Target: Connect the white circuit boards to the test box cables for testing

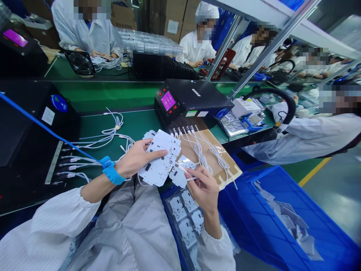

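My left hand is closed on a white circuit board, thumb across its face and fingers beneath. A blue wrist strap circles that wrist. Between the fingers of my right hand is the white plug end of a cable, which meets the right edge of the boards; whether it is fully seated I cannot tell. Smaller white board pieces lie against that edge. Beyond my hands, several white cables run over a brown cardboard sheet from a black box with a pink screen.
A tray of white boards sits below my right forearm. Right of it stands a blue bin holding clear plastic pieces. Another black box with cables is at left. A co-worker's sleeve is at right; other people work across the bench.
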Action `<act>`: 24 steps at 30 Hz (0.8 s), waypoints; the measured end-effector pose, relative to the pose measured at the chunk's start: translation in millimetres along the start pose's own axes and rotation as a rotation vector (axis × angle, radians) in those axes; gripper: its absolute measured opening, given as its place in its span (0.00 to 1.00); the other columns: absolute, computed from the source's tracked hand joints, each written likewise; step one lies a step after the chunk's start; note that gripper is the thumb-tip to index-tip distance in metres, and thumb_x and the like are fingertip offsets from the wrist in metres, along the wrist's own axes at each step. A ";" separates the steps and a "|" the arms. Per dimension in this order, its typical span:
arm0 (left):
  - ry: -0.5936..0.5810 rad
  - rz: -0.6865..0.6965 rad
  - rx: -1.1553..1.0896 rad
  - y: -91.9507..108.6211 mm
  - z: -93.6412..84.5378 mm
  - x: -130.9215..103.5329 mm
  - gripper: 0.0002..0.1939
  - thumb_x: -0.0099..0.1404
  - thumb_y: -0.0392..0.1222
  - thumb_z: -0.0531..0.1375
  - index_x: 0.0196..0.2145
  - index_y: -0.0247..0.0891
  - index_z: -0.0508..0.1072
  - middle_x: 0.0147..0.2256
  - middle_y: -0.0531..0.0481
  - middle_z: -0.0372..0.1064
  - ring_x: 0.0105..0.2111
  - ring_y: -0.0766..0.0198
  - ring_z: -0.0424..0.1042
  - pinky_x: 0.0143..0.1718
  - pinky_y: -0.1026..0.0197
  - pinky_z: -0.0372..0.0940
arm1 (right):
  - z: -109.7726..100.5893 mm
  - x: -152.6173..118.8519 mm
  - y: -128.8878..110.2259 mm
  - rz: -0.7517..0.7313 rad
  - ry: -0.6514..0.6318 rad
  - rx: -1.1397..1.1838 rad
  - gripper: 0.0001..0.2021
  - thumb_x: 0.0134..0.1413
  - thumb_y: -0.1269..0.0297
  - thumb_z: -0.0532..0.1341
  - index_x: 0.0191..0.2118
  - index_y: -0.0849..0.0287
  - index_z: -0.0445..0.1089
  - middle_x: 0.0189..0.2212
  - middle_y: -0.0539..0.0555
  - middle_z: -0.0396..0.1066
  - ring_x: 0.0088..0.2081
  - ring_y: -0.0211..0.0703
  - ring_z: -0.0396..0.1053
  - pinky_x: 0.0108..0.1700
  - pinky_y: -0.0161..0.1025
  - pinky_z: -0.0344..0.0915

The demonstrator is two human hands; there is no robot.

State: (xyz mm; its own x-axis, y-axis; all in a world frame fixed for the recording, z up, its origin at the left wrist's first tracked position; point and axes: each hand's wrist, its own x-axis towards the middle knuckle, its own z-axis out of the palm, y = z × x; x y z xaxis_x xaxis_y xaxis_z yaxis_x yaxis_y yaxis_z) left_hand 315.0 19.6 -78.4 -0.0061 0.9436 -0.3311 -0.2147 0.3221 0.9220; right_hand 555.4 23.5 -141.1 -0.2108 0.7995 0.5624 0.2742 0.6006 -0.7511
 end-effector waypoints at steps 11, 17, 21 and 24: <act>0.044 0.064 0.188 0.0 2.6 1.2 0.31 0.55 0.55 0.75 0.50 0.37 0.74 0.45 0.39 0.81 0.39 0.52 0.82 0.35 0.58 0.76 | 5.3 -9.0 6.8 0.240 -0.085 0.162 0.09 0.66 0.62 0.64 0.46 0.54 0.82 0.30 0.50 0.65 0.28 0.35 0.62 0.27 0.34 0.61; 0.054 0.032 0.142 -1.9 3.2 1.7 0.52 0.54 0.53 0.76 0.70 0.48 0.55 0.48 0.40 0.79 0.40 0.50 0.82 0.35 0.56 0.76 | 11.6 -15.9 12.7 0.369 -0.005 0.338 0.11 0.65 0.57 0.65 0.46 0.55 0.82 0.31 0.51 0.63 0.26 0.35 0.60 0.24 0.35 0.58; 0.009 0.119 0.209 -0.6 5.9 0.9 0.41 0.60 0.55 0.72 0.67 0.49 0.63 0.51 0.43 0.78 0.46 0.53 0.79 0.40 0.61 0.74 | 14.8 -16.5 11.4 0.409 0.052 0.396 0.11 0.64 0.57 0.66 0.45 0.56 0.82 0.30 0.49 0.60 0.23 0.32 0.57 0.20 0.34 0.55; -0.047 0.124 0.308 2.8 9.5 -0.8 0.23 0.64 0.59 0.67 0.48 0.40 0.77 0.43 0.45 0.80 0.39 0.57 0.78 0.33 0.65 0.70 | 16.9 -16.5 9.8 0.430 0.095 0.451 0.11 0.63 0.57 0.67 0.44 0.56 0.82 0.31 0.49 0.60 0.22 0.30 0.55 0.18 0.33 0.51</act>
State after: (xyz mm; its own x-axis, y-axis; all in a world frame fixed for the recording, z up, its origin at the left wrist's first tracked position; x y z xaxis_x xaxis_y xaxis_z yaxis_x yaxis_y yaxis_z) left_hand 323.7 20.5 -73.7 0.0332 0.9773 -0.2092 0.0897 0.2056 0.9745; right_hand 545.8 16.1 -163.6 -0.0797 0.9784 0.1905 -0.1108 0.1812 -0.9772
